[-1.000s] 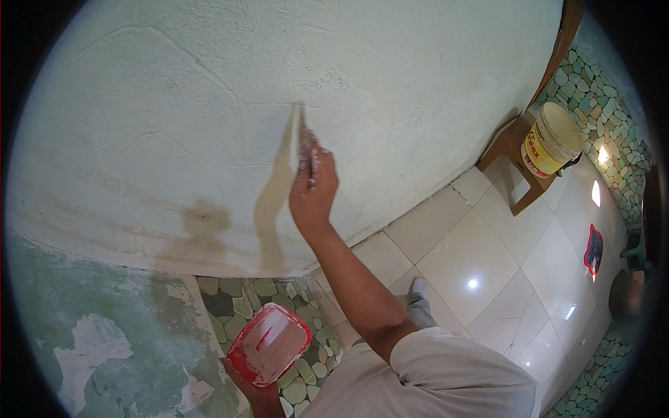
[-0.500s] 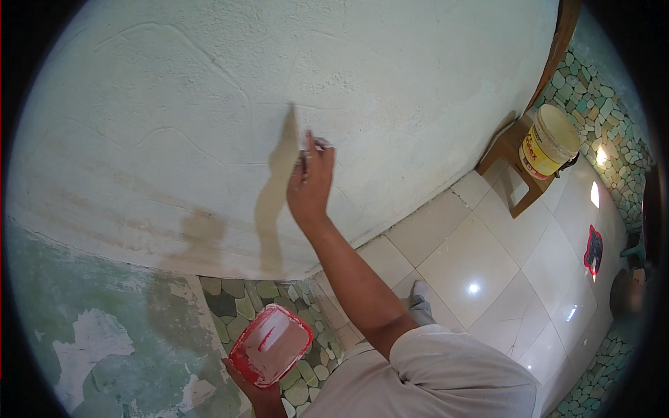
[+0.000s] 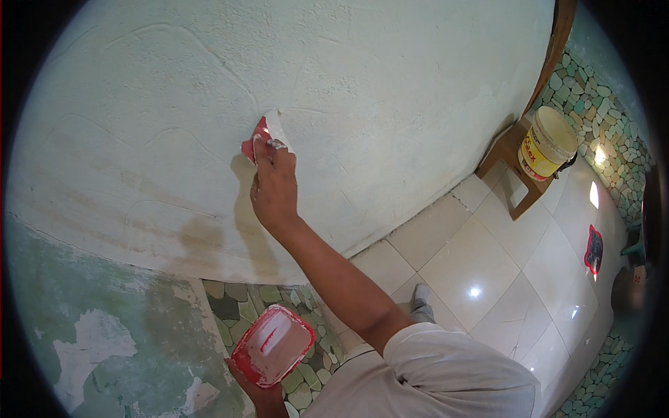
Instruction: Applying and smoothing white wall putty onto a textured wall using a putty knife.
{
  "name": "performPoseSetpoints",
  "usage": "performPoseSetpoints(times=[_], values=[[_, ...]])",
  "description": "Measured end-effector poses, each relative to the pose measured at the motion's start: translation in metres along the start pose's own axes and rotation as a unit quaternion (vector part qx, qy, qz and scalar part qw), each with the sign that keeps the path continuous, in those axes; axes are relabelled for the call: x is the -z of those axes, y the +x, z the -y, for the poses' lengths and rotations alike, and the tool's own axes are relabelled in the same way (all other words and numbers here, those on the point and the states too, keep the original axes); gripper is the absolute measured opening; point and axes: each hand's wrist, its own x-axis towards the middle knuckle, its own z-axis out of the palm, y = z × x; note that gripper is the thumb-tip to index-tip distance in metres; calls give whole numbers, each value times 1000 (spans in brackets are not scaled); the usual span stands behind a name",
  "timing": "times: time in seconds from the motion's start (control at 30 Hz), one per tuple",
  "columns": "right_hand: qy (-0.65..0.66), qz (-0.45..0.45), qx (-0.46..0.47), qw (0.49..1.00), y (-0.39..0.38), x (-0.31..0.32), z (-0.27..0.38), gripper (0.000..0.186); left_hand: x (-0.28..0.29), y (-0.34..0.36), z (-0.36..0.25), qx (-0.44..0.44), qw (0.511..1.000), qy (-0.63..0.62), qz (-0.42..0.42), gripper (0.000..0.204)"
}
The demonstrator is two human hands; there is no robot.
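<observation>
My right hand (image 3: 277, 195) is closed around a red putty scraper (image 3: 258, 136), its fingers smeared with white. The scraper lies against the rough white wall (image 3: 174, 90), and white putty covers part of it along the right side. Low in the picture, my left hand (image 3: 259, 395) grips a red plastic tub (image 3: 249, 368) from its near left side. White putty coats the inside of the tub, with a red streak showing through in the middle. Ridges and pitted patches mark the wall around the scraper.
A brown stool (image 3: 503, 150) by the wall at right carries a yellow-and-white bucket (image 3: 542, 148). Glossy tiles (image 3: 474, 258) cover the floor, with a pebble strip (image 3: 300, 390) beneath the tub. At lower left is a patchy green wall (image 3: 70, 292). A red-edged dark object (image 3: 593, 249) lies far right.
My right hand has moved left along the wall and turned, so the scraper's red face now shows. The tub in my left hand has barely shifted.
</observation>
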Motion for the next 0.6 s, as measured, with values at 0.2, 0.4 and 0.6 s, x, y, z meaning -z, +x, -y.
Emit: performPoseSetpoints(times=[0.2,0.4,0.6], values=[[122,-59,8,991,-13,31,-22,53,4,5,-2,1,1000,-5,-6,56],[413,-18,-204,888,-10,52,-100,25,18,10,-1,4,1000,-29,10,56],[456,65,-203,864,12,50,-97,19,14,10,-3,-4,1000,4,16,55]])
